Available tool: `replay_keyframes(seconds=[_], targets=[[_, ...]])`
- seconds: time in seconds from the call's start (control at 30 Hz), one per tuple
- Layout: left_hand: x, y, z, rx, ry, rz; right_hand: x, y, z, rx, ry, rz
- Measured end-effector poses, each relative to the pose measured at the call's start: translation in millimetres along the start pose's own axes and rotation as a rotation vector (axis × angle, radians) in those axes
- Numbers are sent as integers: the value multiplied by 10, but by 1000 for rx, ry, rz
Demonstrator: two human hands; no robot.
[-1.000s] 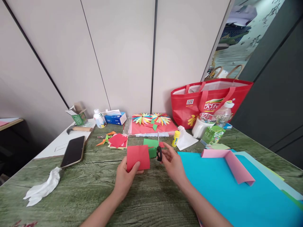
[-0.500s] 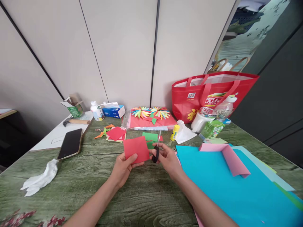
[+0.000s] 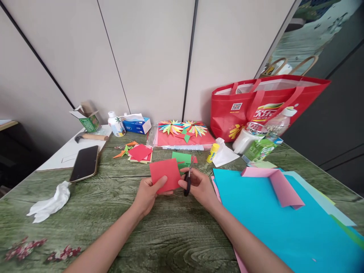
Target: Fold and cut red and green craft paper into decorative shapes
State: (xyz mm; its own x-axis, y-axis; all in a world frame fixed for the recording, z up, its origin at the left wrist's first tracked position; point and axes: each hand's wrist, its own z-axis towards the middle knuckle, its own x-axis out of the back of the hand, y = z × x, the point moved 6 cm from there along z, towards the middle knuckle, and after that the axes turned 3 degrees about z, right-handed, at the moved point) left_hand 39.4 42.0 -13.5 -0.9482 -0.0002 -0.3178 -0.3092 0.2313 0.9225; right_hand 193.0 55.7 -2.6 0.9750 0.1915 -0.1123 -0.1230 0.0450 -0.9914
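Note:
My left hand [image 3: 149,193] pinches a red square of paper [image 3: 165,172], thumb on its face and the fingers behind it. Close to the paper's right edge, my right hand [image 3: 200,187] is closed on small black-handled scissors [image 3: 187,183], whose blades point away from me. The blades stand beside the sheet, not on it. Beyond them on the table lie green paper pieces [image 3: 182,157] and a small red scrap [image 3: 195,160]. A stack of red and pale paper squares [image 3: 140,152] lies behind my left hand.
Large blue sheets [image 3: 256,212] with a folded pink strip [image 3: 284,187] cover the right side. A yellow glue stick [image 3: 212,152], a red bag [image 3: 227,110] and paper starbursts [image 3: 170,127] stand or lie at the back. Left are a phone [image 3: 84,163], a hammer [image 3: 92,137] and crumpled tissue [image 3: 51,203].
The view has shifted slightly. My right hand has turned the scissors a little, and their blades now show more clearly. My left hand keeps its hold on the red paper.

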Motion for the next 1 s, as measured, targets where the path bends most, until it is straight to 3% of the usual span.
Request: replay_keyframes(seconds=[0.13,0.23,0.4,0.57,0.7,1.0], targets=[[164,199,62,-173,226,-107,-151,-9,-44,-24,-168,-4],[160,410,69,-294,305,-102,-273,-3,-116,-71,-316,45],[-146,694,113,-340,192,-39,-346,-39,-187,-45,-403,63],[-388,625,224,-202,67,44,-313,-90,-142,22,-341,96],[-447,536,244,-128,14,15,-292,-114,-119,31,-323,103],[-487,600,161,-168,-2,57,-312,-170,-153,6,-326,123]])
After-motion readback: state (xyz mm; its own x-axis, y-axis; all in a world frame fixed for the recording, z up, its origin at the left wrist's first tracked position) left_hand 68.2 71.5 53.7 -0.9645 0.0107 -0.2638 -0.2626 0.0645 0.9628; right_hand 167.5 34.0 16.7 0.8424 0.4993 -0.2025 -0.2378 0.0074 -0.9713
